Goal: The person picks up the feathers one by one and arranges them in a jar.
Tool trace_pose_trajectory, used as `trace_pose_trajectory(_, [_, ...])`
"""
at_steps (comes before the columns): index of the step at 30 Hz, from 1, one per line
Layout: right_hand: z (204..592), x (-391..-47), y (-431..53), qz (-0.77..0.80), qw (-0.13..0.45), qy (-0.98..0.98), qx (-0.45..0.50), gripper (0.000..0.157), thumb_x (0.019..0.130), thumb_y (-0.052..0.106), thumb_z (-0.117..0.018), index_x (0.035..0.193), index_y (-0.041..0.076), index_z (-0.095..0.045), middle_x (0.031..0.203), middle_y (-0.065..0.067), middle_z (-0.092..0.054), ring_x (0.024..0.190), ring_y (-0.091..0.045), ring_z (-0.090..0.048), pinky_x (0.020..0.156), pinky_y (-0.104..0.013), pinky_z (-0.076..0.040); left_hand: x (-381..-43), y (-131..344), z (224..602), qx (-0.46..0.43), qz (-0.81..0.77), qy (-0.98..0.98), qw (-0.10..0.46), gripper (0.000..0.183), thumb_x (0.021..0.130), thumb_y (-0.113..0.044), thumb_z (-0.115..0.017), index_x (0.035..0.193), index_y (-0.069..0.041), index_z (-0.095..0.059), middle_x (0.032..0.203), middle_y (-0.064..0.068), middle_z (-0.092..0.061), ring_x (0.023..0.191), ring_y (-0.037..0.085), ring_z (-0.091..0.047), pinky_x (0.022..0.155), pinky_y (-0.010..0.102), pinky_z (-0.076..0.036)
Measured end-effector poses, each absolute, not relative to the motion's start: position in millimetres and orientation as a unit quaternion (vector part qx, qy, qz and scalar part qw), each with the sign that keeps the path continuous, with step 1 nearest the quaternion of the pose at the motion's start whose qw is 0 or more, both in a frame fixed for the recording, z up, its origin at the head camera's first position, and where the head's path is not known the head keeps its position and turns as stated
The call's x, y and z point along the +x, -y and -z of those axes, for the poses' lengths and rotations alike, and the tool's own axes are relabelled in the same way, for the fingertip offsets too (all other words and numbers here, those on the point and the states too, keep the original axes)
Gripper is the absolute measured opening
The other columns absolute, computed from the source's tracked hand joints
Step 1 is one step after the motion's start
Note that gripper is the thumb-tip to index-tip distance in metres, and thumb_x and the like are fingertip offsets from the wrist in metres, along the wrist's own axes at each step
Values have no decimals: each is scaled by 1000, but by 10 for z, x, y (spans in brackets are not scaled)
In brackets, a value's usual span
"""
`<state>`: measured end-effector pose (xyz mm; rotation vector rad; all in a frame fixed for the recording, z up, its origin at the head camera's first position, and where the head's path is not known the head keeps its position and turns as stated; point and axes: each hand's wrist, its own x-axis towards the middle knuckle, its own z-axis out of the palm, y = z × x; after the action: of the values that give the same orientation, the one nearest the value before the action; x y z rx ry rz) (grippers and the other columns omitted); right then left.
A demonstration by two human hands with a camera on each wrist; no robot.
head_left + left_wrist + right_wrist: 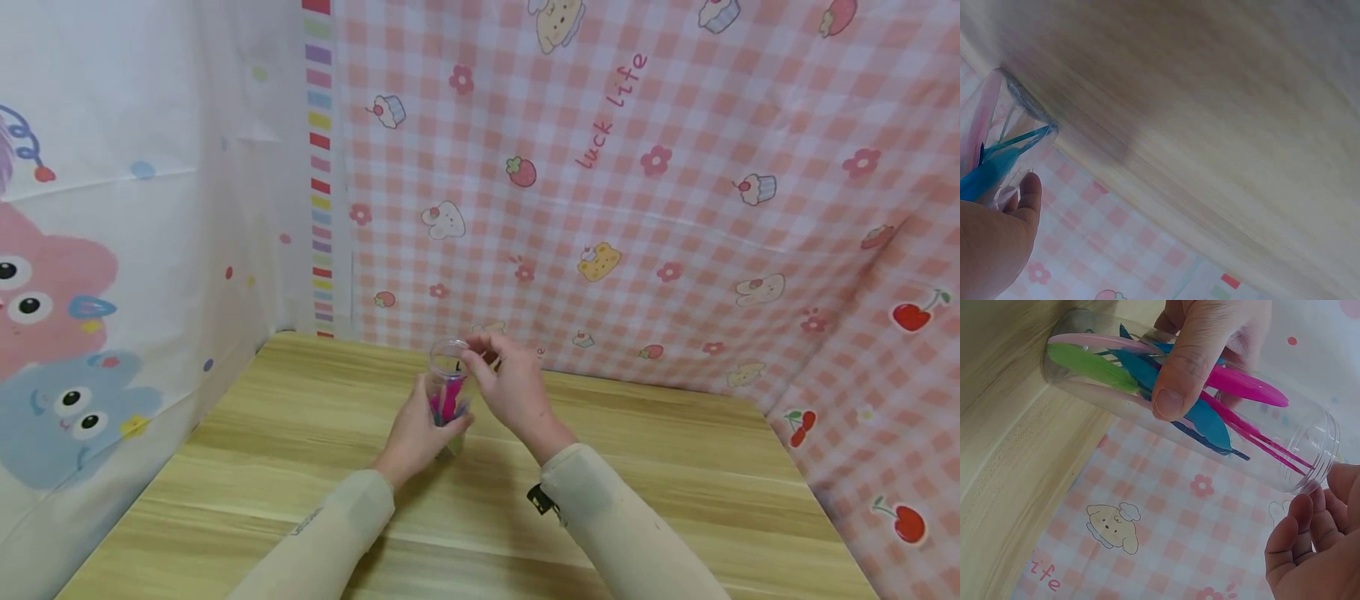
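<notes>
A clear plastic jar (448,360) with a threaded mouth holds several coloured feathers (1207,419): magenta, blue, green and pale pink. My left hand (422,429) grips the jar around its body, thumb across the near side. The jar looks tilted. At its mouth, the thumb and curled fingers of my right hand (513,387) pinch the rim; whether a quill is also between them is hidden. Magenta quills (1285,456) reach up to the mouth. In the left wrist view, part of the left hand (997,240) shows beside blue feathers (991,172) at the frame's edge.
A wood-grain table (450,542) spreads under both arms. Behind it hangs a pink checked cloth (600,208), a white printed cloth (225,167) stands at the left, and another checked cloth (885,433) borders the right edge.
</notes>
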<state>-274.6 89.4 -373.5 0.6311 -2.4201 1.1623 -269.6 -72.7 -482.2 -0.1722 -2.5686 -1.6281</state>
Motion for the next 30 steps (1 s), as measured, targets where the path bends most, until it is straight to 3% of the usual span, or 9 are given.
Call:
trace_pose_trajectory(5, [3754,-2754,-921,-425,178,855,238,26,108,21,-67,129,9,-75,104,-8,-79,84,-18,-66,68,-23,-57,-2694,723,4822,-55,537,841,48,73,95,-33,-84,147,-12,-38,146,17,-61,138,40,-60,118,61,-48])
trace_pose_trajectory(12, [3724,-2780,-1038,-584,89,787,176,43,116,37,-46,137,11,-71,130,-11,-77,104,-27,-70,88,-33,-60,-2675,694,4796,-55,533,843,44,78,94,-34,-85,150,-10,-37,146,20,-61,138,41,-60,118,61,-49])
trace_pose_trajectory(17, [3669,-2801,-1162,-642,70,751,139,49,117,39,-39,139,7,-69,133,-16,-75,101,-24,-67,87,-32,-58,-2684,662,4796,-60,530,845,42,80,94,-35,-84,152,-9,-36,147,20,-60,138,41,-60,119,60,-48])
trace_pose_trajectory(20, [3680,-2809,-1247,-640,66,755,126,51,117,41,-39,139,6,-68,134,-17,-74,100,-20,-66,86,-29,-58,-2699,645,4792,-64,528,846,39,81,94,-37,-84,153,-9,-35,148,21,-59,139,42,-59,119,61,-48])
trace_pose_trajectory(24, [3787,-2784,-1376,-626,58,770,108,49,116,43,-43,138,8,-69,132,-16,-75,101,-20,-67,89,-36,-59,-2685,646,4772,-62,530,845,25,85,93,-40,-85,154,-11,-33,150,21,-57,142,44,-57,120,63,-46])
trace_pose_trajectory(30, [4056,-2602,-1794,-546,21,831,104,48,114,46,-48,144,12,-65,138,-13,-72,116,-27,-69,100,-47,-60,-2556,817,4760,-74,482,873,15,116,86,-54,-87,167,-10,-16,166,24,-42,150,49,-47,121,69,-42])
